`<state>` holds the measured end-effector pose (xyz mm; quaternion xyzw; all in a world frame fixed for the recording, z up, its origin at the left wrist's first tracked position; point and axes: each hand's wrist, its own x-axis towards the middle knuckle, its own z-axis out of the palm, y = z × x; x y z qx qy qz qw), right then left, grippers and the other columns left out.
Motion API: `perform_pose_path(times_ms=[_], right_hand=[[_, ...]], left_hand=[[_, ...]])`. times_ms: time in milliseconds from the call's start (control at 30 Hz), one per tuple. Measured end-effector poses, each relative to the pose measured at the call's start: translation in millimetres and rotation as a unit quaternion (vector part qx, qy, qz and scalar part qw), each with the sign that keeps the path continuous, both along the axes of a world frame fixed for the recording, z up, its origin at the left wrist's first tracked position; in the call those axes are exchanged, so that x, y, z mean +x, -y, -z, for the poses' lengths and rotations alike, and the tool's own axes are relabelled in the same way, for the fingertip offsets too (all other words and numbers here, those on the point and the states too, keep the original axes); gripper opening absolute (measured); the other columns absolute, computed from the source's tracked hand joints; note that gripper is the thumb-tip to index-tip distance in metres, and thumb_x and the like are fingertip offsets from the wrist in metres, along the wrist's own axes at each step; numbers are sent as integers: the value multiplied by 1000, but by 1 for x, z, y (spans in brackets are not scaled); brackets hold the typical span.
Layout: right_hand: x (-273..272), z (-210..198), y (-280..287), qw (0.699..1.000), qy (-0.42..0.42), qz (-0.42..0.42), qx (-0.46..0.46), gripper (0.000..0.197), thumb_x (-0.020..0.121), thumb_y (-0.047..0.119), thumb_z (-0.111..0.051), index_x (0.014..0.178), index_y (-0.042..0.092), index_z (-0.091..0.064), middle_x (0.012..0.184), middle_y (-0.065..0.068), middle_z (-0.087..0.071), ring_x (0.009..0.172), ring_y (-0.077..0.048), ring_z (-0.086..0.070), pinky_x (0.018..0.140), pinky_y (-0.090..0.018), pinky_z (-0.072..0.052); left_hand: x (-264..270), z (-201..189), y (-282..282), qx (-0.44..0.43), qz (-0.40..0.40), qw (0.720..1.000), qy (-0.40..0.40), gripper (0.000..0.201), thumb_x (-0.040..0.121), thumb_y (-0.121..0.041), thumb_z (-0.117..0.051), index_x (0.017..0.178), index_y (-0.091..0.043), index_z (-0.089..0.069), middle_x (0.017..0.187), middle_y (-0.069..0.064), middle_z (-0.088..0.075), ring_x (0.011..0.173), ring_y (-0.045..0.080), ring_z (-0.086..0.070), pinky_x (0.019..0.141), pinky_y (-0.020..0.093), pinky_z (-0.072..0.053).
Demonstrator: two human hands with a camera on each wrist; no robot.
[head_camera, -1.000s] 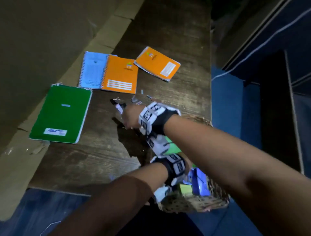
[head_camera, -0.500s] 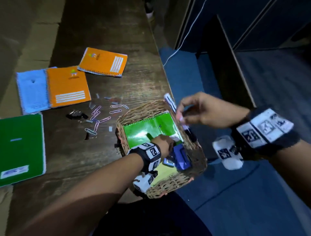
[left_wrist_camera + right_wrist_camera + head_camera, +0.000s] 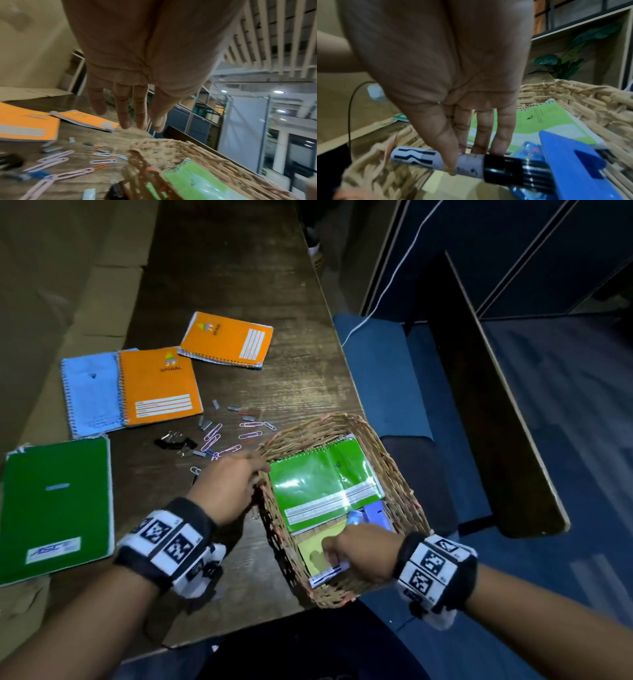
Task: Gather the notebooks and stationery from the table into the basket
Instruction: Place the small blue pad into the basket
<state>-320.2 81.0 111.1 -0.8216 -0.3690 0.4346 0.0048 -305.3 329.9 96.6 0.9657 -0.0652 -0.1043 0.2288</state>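
Observation:
A wicker basket (image 3: 387, 446) stands at the table's right edge. It holds a light green notebook (image 3: 318, 484), a yellow sticky pad (image 3: 315, 546) and a blue stapler (image 3: 375, 513). My right hand (image 3: 359, 549) is low in the basket's near end and pinches a white marker (image 3: 436, 161) with a black cap between thumb and fingers. My left hand (image 3: 233, 484) hovers by the basket's left rim with straight fingers (image 3: 125, 119) and holds nothing. On the table lie a dark green notebook (image 3: 58, 508), two orange notebooks (image 3: 159, 386) (image 3: 227, 340) and a blue notebook (image 3: 90, 393).
Pink paper clips (image 3: 219, 440), black binder clips (image 3: 174, 441) and staple strips (image 3: 205, 422) are scattered just left of the basket. Cardboard (image 3: 68, 285) lines the table's left side. Blue seats (image 3: 380, 378) and a white cable (image 3: 387, 292) lie beyond the right edge.
My right hand came down from above the basket's far rim into its near end with the marker. My left hand left the basket's inside and now hovers at its left rim.

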Motion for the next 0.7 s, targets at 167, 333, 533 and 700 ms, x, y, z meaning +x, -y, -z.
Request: perform_pose_path(times_ms=[167,333,533,700], right_hand=[[-4,13,-9,998,3,3,-55,41,78,-13,-46,112,10,-56,115,-17,-63,104,-34,-61,83,-39,-48],[1,9,-12,997,-11,49,-60,50,82,-7,-48,125,17,-54,128,-15,-57,114,-31,-57,97,-36,-45],[33,-23,-65,989,87,107,52,27,85,16,-57,111,19,-63,113,-7,-69,103,-27,-63,86,-33,-48],[17,-17,-163,983,166,64,45,24,89,10,-47,109,4,-59,112,-22,-64,106,-37,-62,83,-41,-50]], left_hand=[[-38,9,-41,-34,-131,990,-28,24,89,-9,-56,110,-15,-67,123,3,-57,116,21,-53,99,31,-39],[-61,35,-65,-75,-232,969,-33,19,83,-14,-66,102,-12,-70,107,9,-68,90,20,-62,84,24,-44],[-38,62,-77,-65,-288,955,-30,28,82,-2,-62,109,-6,-67,114,16,-63,107,32,-57,93,28,-41],[-11,74,-89,-31,-221,974,-32,27,82,-13,-67,109,-11,-65,111,12,-59,106,30,-55,92,33,-43]])
